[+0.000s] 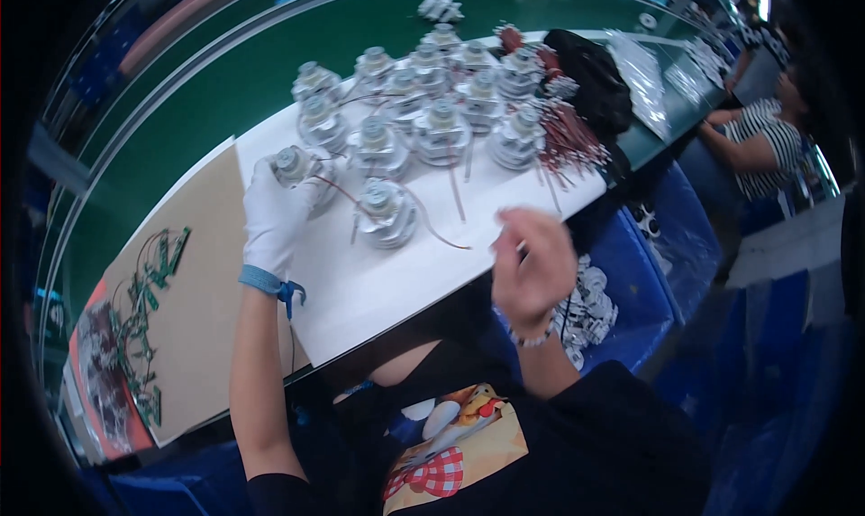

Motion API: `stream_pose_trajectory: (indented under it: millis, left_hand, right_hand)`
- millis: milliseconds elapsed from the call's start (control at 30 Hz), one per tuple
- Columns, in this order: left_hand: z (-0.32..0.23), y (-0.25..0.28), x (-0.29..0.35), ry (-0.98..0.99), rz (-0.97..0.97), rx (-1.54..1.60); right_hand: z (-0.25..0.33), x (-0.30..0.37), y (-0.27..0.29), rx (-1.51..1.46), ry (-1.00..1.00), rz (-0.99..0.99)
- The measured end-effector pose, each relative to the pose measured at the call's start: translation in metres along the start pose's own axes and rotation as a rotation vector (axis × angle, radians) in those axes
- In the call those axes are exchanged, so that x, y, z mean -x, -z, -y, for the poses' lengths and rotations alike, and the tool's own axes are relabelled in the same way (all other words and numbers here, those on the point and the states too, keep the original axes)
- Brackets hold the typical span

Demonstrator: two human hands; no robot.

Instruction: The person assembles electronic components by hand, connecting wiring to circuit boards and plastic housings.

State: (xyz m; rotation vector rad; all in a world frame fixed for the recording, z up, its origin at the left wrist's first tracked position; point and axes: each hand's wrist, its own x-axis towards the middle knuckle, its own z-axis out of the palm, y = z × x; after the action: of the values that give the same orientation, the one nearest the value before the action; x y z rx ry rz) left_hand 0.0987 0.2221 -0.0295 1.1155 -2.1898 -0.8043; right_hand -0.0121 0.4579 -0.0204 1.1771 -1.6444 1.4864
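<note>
My left hand point(270, 212), in a white glove with a blue wrist strap, is closed around a white round unit with a grey cap point(292, 162). A thin reddish wire runs from beside it toward another capped white unit point(386, 214), which stands upright on the white board point(360, 291). Over the board's front edge, my bare right hand point(533, 259) is raised with its fingers partly curled. Motion smears those fingers, so anything between them cannot be made out. Several similar units point(441, 133) stand grouped beyond both hands, some with wires trailing.
Bundles of red-brown wires point(569, 138) lie right of the units, beside a black bag point(590, 79) and clear plastic bags point(638, 84). Green circuit boards point(149, 291) rest on brown cardboard point(203, 336) at left. Blue bins point(635, 291) with white parts stand at right, near a seated person.
</note>
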Motion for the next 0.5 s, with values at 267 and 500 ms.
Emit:
stream_pose_trajectory:
  millis: [267,500]
  left_hand:
    - [-0.003,0.016,0.028,-0.394,-0.167,-0.180]
    - [-0.034,0.042,0.075,-0.332,-0.298,-0.089]
  right_hand:
    - [-0.202,-0.041,0.061,0.652,-0.503,0.325]
    - [-0.231,-0.042,0.049,0.750,-0.319,0.434]
